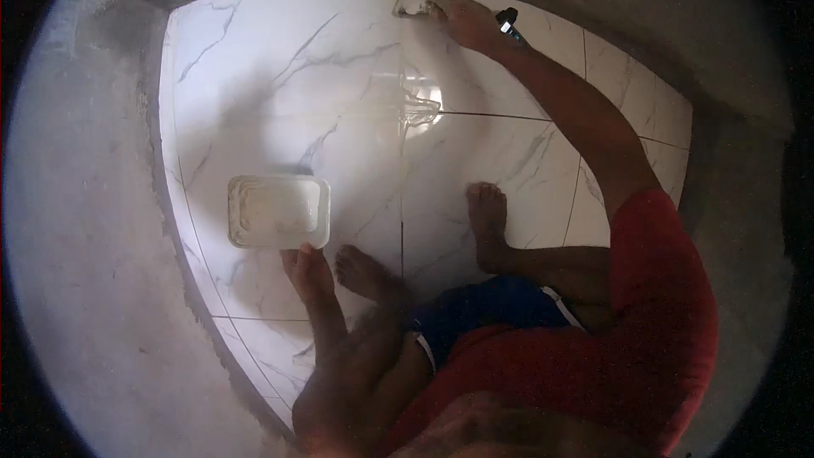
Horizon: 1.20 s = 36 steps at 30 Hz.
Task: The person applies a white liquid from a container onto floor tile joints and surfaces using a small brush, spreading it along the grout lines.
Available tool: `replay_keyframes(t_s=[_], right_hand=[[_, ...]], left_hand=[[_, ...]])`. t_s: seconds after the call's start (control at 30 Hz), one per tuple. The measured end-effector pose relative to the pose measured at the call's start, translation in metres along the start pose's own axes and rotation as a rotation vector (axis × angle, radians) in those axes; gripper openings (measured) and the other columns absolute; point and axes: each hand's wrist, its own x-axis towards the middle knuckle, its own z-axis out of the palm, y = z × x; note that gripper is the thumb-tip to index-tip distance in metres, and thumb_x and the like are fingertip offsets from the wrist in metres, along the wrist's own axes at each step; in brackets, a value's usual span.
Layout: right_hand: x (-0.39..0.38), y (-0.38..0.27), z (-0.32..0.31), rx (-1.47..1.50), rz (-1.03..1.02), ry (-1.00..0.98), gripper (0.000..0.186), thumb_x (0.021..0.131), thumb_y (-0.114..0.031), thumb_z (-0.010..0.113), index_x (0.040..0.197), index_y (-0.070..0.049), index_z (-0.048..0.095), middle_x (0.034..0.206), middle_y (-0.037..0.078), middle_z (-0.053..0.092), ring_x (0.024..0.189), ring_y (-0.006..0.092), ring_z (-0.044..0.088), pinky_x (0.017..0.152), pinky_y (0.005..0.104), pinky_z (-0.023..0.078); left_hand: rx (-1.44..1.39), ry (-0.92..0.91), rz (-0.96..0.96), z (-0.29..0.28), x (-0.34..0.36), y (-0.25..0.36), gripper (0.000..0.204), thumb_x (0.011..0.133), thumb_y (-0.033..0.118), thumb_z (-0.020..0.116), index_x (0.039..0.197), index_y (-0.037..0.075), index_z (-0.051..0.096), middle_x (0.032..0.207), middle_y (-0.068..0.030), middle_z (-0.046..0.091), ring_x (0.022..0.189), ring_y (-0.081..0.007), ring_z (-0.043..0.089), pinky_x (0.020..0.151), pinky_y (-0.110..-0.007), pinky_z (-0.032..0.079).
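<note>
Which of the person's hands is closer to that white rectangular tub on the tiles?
Left. The left hand rests just below the tub; the right hand reaches far beyond it.

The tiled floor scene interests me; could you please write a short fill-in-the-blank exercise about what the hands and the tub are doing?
1. The right hand presses a pale lump onto the ____ floor.
2. The left hand rests just below the white ____.
3. Both feet are ____, without shoes.
4. The person wears a ____ shirt.

Missing words: tiled; tub; bare; red
</note>
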Motion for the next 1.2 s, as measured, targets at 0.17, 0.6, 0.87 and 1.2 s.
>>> replay_keyframes(t_s=[0.17,0.6,0.87,1.2], right_hand=[[0.012,-0.008,0.0,-0.064,-0.006,0.025,0.031,0.103,-0.032,0.046,0.112,-0.006,0.06,0.102,0.021,0.066,0.093,0.0393,0.067,0.085,0.0517,0.055],[-0.106,-0.11,-0.025,-0.105,0.046,-0.41,0.03,0.098,-0.026,0.05,0.108,0.001,0.059,0.087,0.024,0.066,0.081,0.04,0.069,0.075,0.0509,0.058],[-0.119,-0.133,-0.037,-0.165,0.056,-0.451,0.032,0.102,-0.024,0.046,0.116,0.003,0.056,0.093,0.023,0.064,0.075,0.0391,0.071,0.067,0.0478,0.061],[-0.163,-0.102,-0.046,-0.245,-0.018,-0.631,0.035,0.102,-0.025,0.047,0.123,0.002,0.054,0.095,0.022,0.065,0.076,0.0394,0.071,0.068,0.0475,0.061]], left_hand=[[0.018,-0.015,-0.022,-0.011,-0.001,-0.005,0.07,0.09,0.004,0.064,0.15,-0.002,0.029,0.148,-0.0187,0.043,0.134,-0.0305,0.048,0.113,-0.045,0.041],[0.128,0.024,-0.079,0.003,0.004,-0.005,0.072,0.089,0.009,0.065,0.15,-0.002,0.028,0.152,-0.0192,0.038,0.14,-0.0321,0.04,0.118,-0.049,0.033],[0.077,-0.019,-0.034,-0.005,0.008,-0.009,0.071,0.09,0.007,0.064,0.15,-0.003,0.029,0.153,-0.0184,0.037,0.141,-0.0314,0.039,0.118,-0.049,0.033],[0.018,-0.03,0.009,-0.016,0.008,-0.013,0.068,0.09,0.007,0.065,0.149,-0.003,0.032,0.15,-0.018,0.041,0.138,-0.0301,0.043,0.117,-0.047,0.034]])
